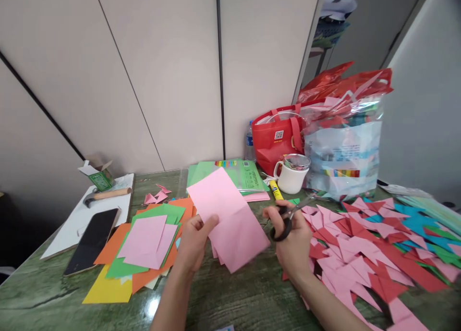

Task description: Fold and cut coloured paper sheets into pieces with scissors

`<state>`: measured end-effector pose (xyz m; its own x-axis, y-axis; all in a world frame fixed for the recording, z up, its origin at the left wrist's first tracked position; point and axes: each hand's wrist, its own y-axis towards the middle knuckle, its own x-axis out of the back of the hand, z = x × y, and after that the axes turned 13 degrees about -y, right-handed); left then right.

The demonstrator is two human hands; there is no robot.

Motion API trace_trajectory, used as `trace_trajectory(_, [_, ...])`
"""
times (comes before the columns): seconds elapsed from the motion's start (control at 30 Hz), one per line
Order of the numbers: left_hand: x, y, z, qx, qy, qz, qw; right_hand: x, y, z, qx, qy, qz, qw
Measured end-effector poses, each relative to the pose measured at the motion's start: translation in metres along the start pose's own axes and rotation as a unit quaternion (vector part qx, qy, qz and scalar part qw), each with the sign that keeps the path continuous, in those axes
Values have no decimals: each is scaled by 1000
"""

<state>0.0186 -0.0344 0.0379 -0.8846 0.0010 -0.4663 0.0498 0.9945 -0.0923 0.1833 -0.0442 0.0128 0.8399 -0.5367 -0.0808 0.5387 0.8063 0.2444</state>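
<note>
My left hand [194,242] pinches the lower left edge of a pink paper sheet [228,215] and holds it up, tilted, above the green table [230,297]. My right hand [293,242] grips black-handled scissors [288,218] just right of the sheet, blades pointing up and to the right, away from the paper. More pink sheets lie under the held one.
A stack of orange, green, yellow and pink papers [144,247] lies to the left, beside a black phone [92,239], a hammer [106,195] and a small green box [99,175]. Folded pink, red and blue shapes [378,244] cover the right. Behind stand a white mug [291,175], red bag [277,139] and plastic bag [344,148].
</note>
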Motion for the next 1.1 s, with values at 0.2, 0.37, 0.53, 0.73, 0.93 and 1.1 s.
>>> trace_trajectory(0.2, [4,-5,-4,95,138,84,982,3,13,-11,-150,37,224,962])
trace_trajectory(0.37, [9,-5,-8,156,45,65,985,2,11,-13,-242,122,310,911])
trace_trajectory(0.53, [-7,-4,8,74,-103,46,991,-1,17,-20,-328,283,197,880])
trace_trajectory(0.73, [-24,-4,49,-1,-17,53,998,-10,5,-24,-283,307,122,900])
trace_trajectory(0.93, [-21,2,43,-72,-110,-152,980,-14,-13,-21,-181,174,162,954])
trace_trajectory(1.1, [-17,9,19,-121,-213,-139,959,-11,-23,-18,-151,92,387,905])
